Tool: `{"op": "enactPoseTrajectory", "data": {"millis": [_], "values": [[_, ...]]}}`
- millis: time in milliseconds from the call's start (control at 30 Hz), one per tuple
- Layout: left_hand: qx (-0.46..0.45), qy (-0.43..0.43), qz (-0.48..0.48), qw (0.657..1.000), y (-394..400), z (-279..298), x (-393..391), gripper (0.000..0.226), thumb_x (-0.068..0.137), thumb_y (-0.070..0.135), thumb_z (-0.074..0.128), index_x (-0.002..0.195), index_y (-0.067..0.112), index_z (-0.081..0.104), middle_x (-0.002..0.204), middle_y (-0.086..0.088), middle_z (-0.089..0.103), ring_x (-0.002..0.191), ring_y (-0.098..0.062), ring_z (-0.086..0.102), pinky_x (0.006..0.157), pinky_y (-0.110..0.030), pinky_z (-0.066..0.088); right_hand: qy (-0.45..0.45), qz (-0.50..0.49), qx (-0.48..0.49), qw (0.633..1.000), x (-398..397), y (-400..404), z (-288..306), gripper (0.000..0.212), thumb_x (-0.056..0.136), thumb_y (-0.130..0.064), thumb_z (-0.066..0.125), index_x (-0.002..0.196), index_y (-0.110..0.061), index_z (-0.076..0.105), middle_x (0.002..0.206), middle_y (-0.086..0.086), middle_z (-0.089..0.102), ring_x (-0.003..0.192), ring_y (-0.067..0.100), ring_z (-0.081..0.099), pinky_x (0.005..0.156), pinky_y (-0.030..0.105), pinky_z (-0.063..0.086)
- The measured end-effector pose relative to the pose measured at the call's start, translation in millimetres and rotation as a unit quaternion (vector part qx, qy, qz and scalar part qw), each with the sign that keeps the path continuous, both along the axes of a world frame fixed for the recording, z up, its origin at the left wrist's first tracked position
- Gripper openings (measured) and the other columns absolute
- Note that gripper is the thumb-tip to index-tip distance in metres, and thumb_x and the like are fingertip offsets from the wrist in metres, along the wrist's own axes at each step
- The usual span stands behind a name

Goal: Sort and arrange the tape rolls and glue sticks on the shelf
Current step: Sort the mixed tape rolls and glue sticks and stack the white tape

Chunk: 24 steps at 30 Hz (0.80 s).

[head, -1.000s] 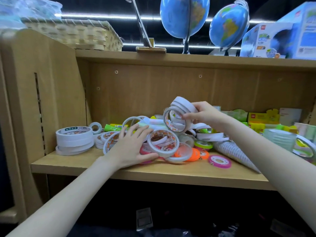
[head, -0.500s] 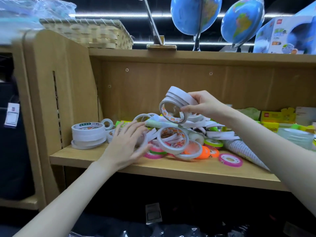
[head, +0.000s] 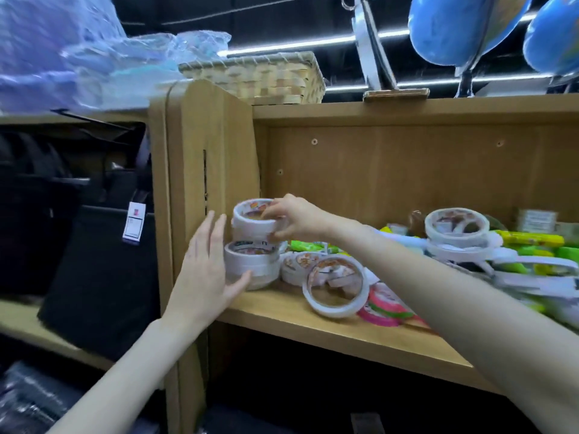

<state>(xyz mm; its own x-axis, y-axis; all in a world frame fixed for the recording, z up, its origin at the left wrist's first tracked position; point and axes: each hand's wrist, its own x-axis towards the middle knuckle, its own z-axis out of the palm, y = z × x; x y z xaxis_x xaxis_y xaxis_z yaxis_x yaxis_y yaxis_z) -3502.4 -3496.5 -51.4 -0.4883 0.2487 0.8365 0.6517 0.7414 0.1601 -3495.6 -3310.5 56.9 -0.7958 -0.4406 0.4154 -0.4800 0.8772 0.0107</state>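
My right hand (head: 293, 217) grips a small stack of white tape rolls (head: 250, 222) just above the standing pile of white rolls (head: 253, 266) at the left end of the wooden shelf (head: 313, 321). My left hand (head: 205, 270) has straight fingers, its thumb touching the front of that pile. A large white roll (head: 335, 285) leans on edge in front of a heap of white rolls (head: 457, 230), pink rolls (head: 383, 310) and green glue sticks (head: 529, 238) that spreads to the right.
The shelf's left side panel (head: 200, 170) stands close to the pile. On top sit a woven basket (head: 260, 78), a clip stand (head: 394, 93) and blue globes (head: 460, 23). Black bags (head: 94, 245) with a tag hang on the left.
My right hand has carried its tape rolls from above the heap to over the left pile. My left hand left the heap and now touches the pile. The view swung left.
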Motion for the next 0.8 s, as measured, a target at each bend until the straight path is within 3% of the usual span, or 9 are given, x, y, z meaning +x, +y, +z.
{"op": "enactPoseTrajectory", "data": {"millis": [67, 167, 300, 333, 400, 500, 633, 733, 800], "values": [[-0.025, 0.037, 0.005, 0.999, 2.3, 3.4, -1.7, 0.097, 0.073, 0.045, 0.07, 0.147, 0.016, 0.014, 0.151, -0.02, 0.021, 0.138, -0.036, 0.024, 0.106, -0.043, 0.023, -0.053, 0.03, 0.0, 0.998, -8.4, -7.0, 0.0, 0.038, 0.08, -0.015, 0.071, 0.114, -0.001, 0.063, 0.12, 0.02, 0.055, 0.111, 0.028, 0.049, 0.09, 0.025, 0.034], [-0.087, 0.055, 0.04, 0.994, 13.2, 4.5, -9.9, 0.093, 0.075, 0.058, 0.063, 0.147, 0.023, 0.016, 0.152, -0.017, 0.022, 0.139, -0.037, 0.02, 0.106, -0.048, 0.02, -0.132, 0.081, -0.1, 0.983, -8.3, 4.2, 9.5, 0.034, 0.08, -0.012, 0.071, 0.112, -0.006, 0.064, 0.12, 0.019, 0.055, 0.104, 0.019, 0.053, 0.089, 0.018, 0.04], [-0.097, 0.079, 0.08, 0.989, 22.9, 7.6, -25.3, 0.07, 0.069, 0.064, 0.048, 0.126, 0.023, 0.042, 0.118, -0.012, 0.055, 0.114, -0.036, 0.049, 0.103, -0.049, 0.033, -0.215, 0.077, -0.284, 0.931, -22.5, 42.5, 20.2, 0.025, 0.087, -0.01, 0.063, 0.112, -0.013, 0.062, 0.107, 0.005, 0.064, 0.092, 0.012, 0.058, 0.086, 0.03, 0.05], [-0.101, 0.095, 0.093, 0.986, 23.2, 8.8, -29.1, 0.067, 0.068, 0.065, 0.045, 0.12, 0.022, 0.044, 0.107, -0.011, 0.056, 0.105, -0.036, 0.052, 0.098, -0.049, 0.035, -0.188, 0.037, -0.261, 0.946, -34.9, 49.0, 19.5, 0.025, 0.087, -0.01, 0.062, 0.112, -0.013, 0.062, 0.107, 0.003, 0.064, 0.093, 0.013, 0.058, 0.088, 0.032, 0.049], [-0.118, 0.12, 0.118, 0.979, 23.0, 11.9, -33.7, 0.066, 0.065, 0.067, 0.043, 0.113, 0.022, 0.045, 0.095, -0.01, 0.057, 0.094, -0.035, 0.052, 0.09, -0.047, 0.035, -0.141, -0.053, -0.1, 0.983, -61.5, 52.1, 12.7, 0.035, 0.087, -0.016, 0.063, 0.122, -0.016, 0.057, 0.115, 0.004, 0.063, 0.1, 0.016, 0.058, 0.095, 0.033, 0.047], [-0.135, 0.144, 0.138, 0.971, 24.3, 15.0, -35.7, 0.067, 0.063, 0.068, 0.042, 0.109, 0.02, 0.048, 0.092, -0.011, 0.056, 0.091, -0.035, 0.051, 0.086, -0.048, 0.037, -0.197, -0.109, 0.046, 0.973, -90.0, 38.2, -6.0, 0.045, 0.088, -0.02, 0.061, 0.131, -0.018, 0.051, 0.119, 0.003, 0.06, 0.097, 0.018, 0.058, 0.086, 0.029, 0.048], [-0.143, 0.153, 0.151, 0.966, 25.2, 17.3, -34.6, 0.068, 0.064, 0.068, 0.041, 0.107, 0.017, 0.052, 0.093, -0.013, 0.057, 0.09, -0.035, 0.052, 0.086, -0.049, 0.041, -0.155, -0.131, -0.01, 0.979, -106.7, 26.8, -20.1, 0.015, 0.086, -0.007, 0.057, 0.098, -0.008, 0.067, 0.082, 0.006, 0.06, 0.074, 0.025, 0.061, 0.067, 0.029, 0.048], [-0.149, 0.158, 0.166, 0.962, 25.3, 15.8, -35.3, 0.068, 0.066, 0.068, 0.04, 0.107, 0.017, 0.052, 0.092, -0.013, 0.056, 0.091, -0.035, 0.052, 0.086, -0.048, 0.041, -0.06, -0.165, -0.067, 0.982, -109.8, 34.2, -13.4, 0.03, 0.086, -0.001, 0.049, 0.107, -0.009, 0.068, 0.105, 0.012, 0.065, 0.097, 0.031, 0.062, 0.073, 0.029, 0.049], [-0.158, 0.134, 0.167, 0.964, 25.9, 16.6, -33.8, 0.067, 0.068, 0.068, 0.038, 0.11, 0.017, 0.048, 0.093, -0.013, 0.056, 0.092, -0.035, 0.053, 0.086, -0.048, 0.041, -0.004, -0.185, -0.096, 0.978, -101.0, 48.1, 2.0, 0.036, 0.084, 0.0, 0.047, 0.111, -0.012, 0.068, 0.112, 0.013, 0.066, 0.1, 0.03, 0.062, 0.081, 0.03, 0.05]]}}
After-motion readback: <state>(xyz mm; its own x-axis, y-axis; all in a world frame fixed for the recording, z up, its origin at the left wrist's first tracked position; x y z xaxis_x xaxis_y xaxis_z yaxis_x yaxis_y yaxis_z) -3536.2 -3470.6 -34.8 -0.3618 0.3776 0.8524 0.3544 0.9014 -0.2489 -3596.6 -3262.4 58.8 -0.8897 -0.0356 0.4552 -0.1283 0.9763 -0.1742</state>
